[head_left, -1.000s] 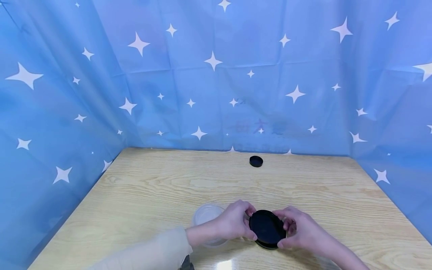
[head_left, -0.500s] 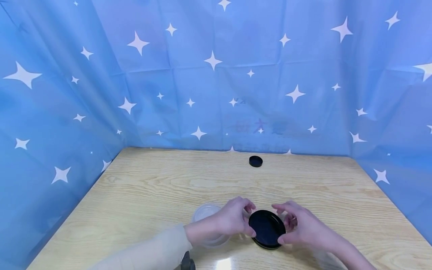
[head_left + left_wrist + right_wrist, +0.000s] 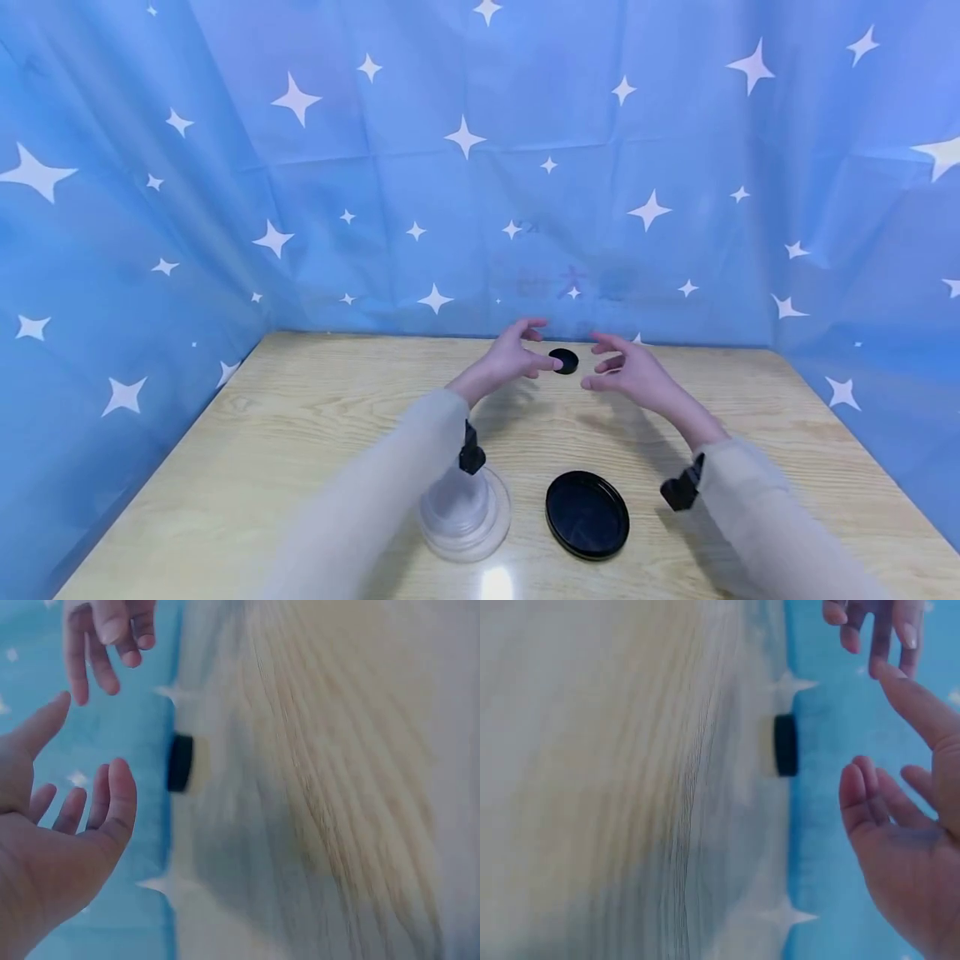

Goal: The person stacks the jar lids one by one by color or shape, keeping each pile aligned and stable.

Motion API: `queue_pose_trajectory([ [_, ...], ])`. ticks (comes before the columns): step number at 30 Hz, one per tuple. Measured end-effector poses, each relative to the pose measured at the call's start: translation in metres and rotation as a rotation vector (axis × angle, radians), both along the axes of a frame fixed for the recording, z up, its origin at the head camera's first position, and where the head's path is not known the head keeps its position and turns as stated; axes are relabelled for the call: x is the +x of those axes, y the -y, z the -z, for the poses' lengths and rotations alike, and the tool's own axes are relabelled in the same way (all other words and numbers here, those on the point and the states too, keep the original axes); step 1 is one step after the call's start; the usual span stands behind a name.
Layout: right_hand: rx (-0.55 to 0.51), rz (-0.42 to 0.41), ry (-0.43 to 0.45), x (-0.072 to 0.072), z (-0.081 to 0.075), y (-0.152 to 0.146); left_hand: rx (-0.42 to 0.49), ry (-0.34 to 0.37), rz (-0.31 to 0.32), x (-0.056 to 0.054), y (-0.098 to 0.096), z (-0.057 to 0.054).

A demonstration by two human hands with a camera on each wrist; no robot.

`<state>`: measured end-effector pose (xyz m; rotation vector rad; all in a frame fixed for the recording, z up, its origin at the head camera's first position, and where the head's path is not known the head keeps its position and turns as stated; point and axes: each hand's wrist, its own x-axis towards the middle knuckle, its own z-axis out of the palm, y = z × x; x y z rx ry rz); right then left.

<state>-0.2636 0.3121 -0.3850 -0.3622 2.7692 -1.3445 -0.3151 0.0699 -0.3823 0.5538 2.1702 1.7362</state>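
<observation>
A small round black lid (image 3: 566,361) lies near the table's back edge, and in the left wrist view the same small lid (image 3: 180,763) shows side-on beyond the hand. My left hand (image 3: 513,354) reaches in from its left, fingers relaxed and holding nothing; the thumb overlaps the lid's edge in the head view. To the lid's right is my right hand (image 3: 626,371), its fingers spread and loosely bent, also holding nothing. Nearer the front lies a larger round black lid (image 3: 587,515). Left of that stands a clear round plastic container (image 3: 465,517), partly hidden by my left sleeve.
The wood-grain table (image 3: 337,400) is closed in at the back and sides by a blue curtain (image 3: 405,183) with white stars. A black wrist device (image 3: 471,454) sits on my left sleeve and a black wrist device (image 3: 682,487) on the right.
Both hands have let go of the large black lid, which stays on the table, and have moved away to either side of the small black lid at the back.
</observation>
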Motion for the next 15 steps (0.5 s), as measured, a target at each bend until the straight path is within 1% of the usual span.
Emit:
queue_pose_trajectory([
  [3,-0.020,0.024,0.044,-0.020,0.010,0.002,0.011,0.054,-0.037,-0.013,-0.009,0.012],
  [6,-0.027,0.030,0.074,-0.035,0.022,0.002,0.007,0.080,-0.089,-0.021,-0.016,0.022],
  [9,-0.025,0.021,0.094,-0.044,0.032,0.003,-0.017,0.102,-0.128,-0.026,-0.021,0.029],
  [11,-0.033,0.014,0.109,-0.049,0.036,0.003,-0.045,0.107,-0.136,-0.028,-0.024,0.032],
  [15,-0.034,0.012,0.118,-0.054,0.040,0.004,-0.066,0.113,-0.152,-0.032,-0.029,0.038],
])
